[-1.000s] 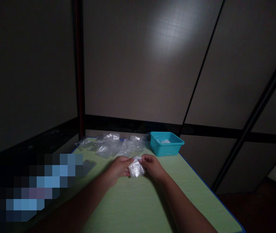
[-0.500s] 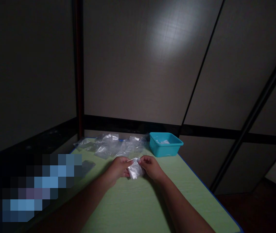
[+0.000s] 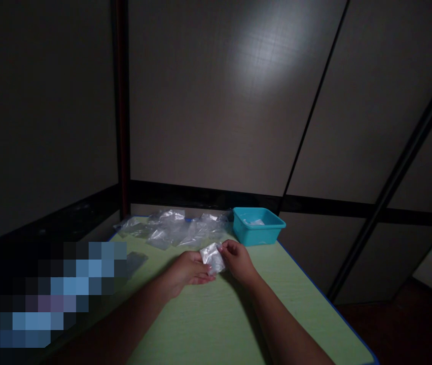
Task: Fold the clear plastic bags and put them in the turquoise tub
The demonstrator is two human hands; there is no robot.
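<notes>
A small folded clear plastic bag is held between my two hands above the table. My left hand grips its lower left side, with the thumb on top and the fingers underneath. At the upper right edge, my right hand pinches the bag between thumb and fingertips. Beyond the hands lies a spread of crumpled clear plastic bags. A turquoise plastic basin stands just past my right hand, with a small pale, shiny piece inside.
The light green table has a blue edge. Another flat clear bag lies near its left side. Wardrobe-like panels rise directly behind the table. A blurred-out patch covers the lower left.
My left thumb and fingers have slid down to the bag's lower edge, and the bag has tilted. My right hand keeps its pinch at the upper right.
</notes>
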